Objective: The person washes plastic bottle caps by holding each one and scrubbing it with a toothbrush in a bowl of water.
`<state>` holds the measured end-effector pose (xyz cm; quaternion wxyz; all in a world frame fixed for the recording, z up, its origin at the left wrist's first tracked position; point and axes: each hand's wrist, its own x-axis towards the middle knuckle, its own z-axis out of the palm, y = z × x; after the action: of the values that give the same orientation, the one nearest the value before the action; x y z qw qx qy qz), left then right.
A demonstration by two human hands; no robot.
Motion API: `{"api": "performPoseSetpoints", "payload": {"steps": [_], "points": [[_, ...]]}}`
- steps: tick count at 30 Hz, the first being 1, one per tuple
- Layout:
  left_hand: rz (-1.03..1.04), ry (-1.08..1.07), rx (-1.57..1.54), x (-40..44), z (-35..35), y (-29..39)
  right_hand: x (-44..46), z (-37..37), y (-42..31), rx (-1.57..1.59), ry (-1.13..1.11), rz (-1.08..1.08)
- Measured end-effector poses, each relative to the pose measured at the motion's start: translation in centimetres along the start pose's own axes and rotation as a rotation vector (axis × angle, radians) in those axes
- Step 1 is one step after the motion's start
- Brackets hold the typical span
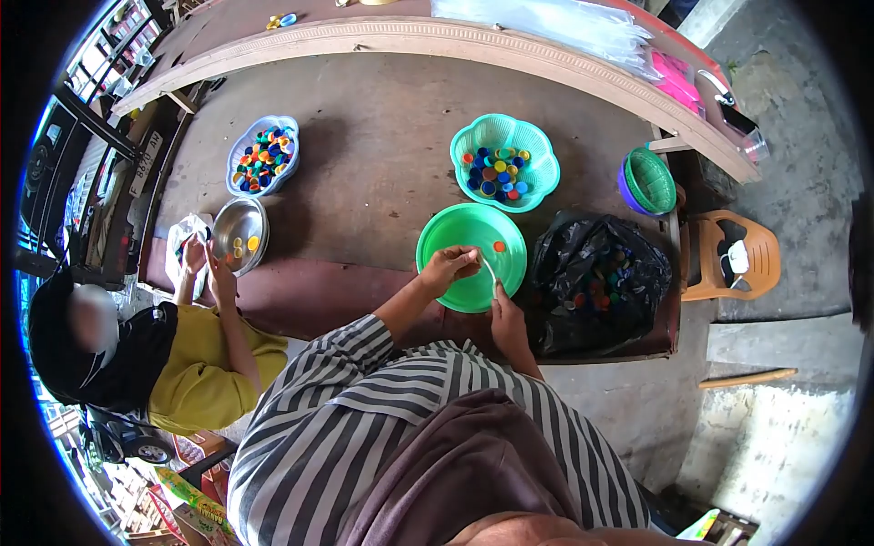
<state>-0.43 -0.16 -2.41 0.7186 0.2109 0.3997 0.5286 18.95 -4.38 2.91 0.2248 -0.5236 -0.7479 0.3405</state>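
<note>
My left hand (452,268) is closed in a pinch over the left part of a green plastic basin (437,232); what it pinches, if anything, is too small to make out. My right hand (506,318), at the basin's near rim, is closed on the lower end of a thin whitish strip (490,269). The strip's upper end reaches close to my left fingertips. An orange bottle cap (499,247) lies in the basin. To the right, an open black plastic bag (555,259) holds many coloured caps (601,287).
A mint scalloped basket (537,136) and a pale blue basket (238,146) hold caps. A co-worker (205,364) at left has hands beside a metal bowl (258,218). A raised wooden ledge (364,35) crosses the table's far side. An orange plastic chair (765,259) stands right.
</note>
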Motion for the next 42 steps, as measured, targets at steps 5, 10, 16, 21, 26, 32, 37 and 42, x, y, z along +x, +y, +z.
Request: {"api": "performPoseSetpoints", "payload": {"steps": [5, 10, 16, 21, 26, 32, 37, 42], "points": [[-0.035, 0.051, -0.048, -0.3, -0.6, 0.1, 0.2, -0.2, -0.9, 0.071, -0.027, 0.134], [-0.004, 0.021, -0.08, -0.7, -0.1, 0.1, 0.3, 0.7, 0.7, -0.041, -0.016, 0.119], [-0.01, 0.01, -0.061, -0.5, -0.6, -0.3, 0.3, 1.2, 1.9, -0.021, 0.01, -0.006], [-0.048, 0.049, -0.065, -0.8, -0.4, 0.4, 0.5, -0.3, -0.5, 0.036, -0.035, 0.107], [-0.041, 0.1, -0.055, -0.9, 0.3, 0.8, 0.7, 0.3, 2.0, -0.16, -0.001, 0.029], [0.084, 0.201, 0.491, -0.5, -0.2, 0.5, 0.5, -1.7, -1.2, -0.146, -0.116, -0.094], [0.171, 0.118, 0.415, -0.3, -0.2, -0.2, 1.1, -2.0, -0.4, -0.282, -0.039, 0.012], [0.214, 0.071, 0.359, 0.2, -0.7, -0.6, 1.2, -1.6, 0.6, -0.308, -0.1, -0.096]]}}
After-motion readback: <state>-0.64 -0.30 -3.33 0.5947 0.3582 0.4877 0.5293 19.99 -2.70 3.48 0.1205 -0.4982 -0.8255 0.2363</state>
